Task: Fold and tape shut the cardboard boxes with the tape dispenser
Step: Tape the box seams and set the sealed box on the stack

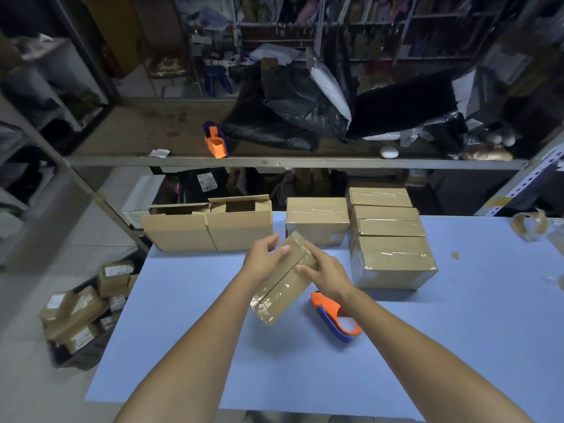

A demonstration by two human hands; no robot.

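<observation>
bench: blue top, carries all the work.
tape dispenser: orange and blue, lies on its side on the bench just right of the held box, beneath the right wrist; no hand on it.
held box: small closed cardboard box, tilted, near end low over the bench. Clear tape runs along the top seam and wraps the near end.
left hand: grasps the far left side of the held box, thumb on the top face, fingers curled past the far edge.
right hand: grasps the right side of the same box, thumb pressed on the top face beside the seam.
parcels: labelled, heaped on the floor left of the bench.
taped boxes: sealed, grouped at far right of the bench, one more just left of them.
open boxes: two side by side at the far left edge, flaps up.
tape core: bare cardboard ring, far right.
shelf: behind the bench; second dispenser beside black bags.
</observation>
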